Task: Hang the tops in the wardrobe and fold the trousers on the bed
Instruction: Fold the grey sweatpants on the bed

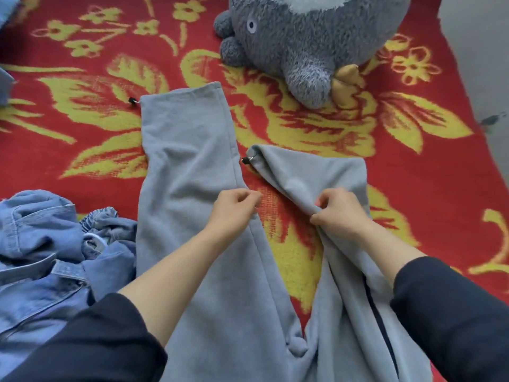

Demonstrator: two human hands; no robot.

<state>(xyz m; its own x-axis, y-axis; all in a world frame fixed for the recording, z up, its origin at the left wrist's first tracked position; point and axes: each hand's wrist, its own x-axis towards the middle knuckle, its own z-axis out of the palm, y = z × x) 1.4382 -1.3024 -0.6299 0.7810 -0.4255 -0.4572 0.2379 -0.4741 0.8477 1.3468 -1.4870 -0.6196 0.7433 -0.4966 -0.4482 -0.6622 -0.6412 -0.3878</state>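
Lying on bed (429, 172): grey trousers (190, 172), legs splayed.
Left hand (234, 209): pinches one leg's inner edge.
Right hand (340, 213): grips other leg, bunched.
Free room: bed between legs; denim pile (46, 255) left.

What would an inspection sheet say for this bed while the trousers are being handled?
Surface: bed cover, red with yellow flowers.
Job's things: grey trousers, legs spread, right hem crumpled; denim heap at left.
Clutter: grey plush toy at far end, apart from the trousers.
Grips: left hand pinches left leg's inner seam; right hand grips bunched right leg.
Cables: nothing seen.
Surroundings: pale grey area beyond bed's right edge.
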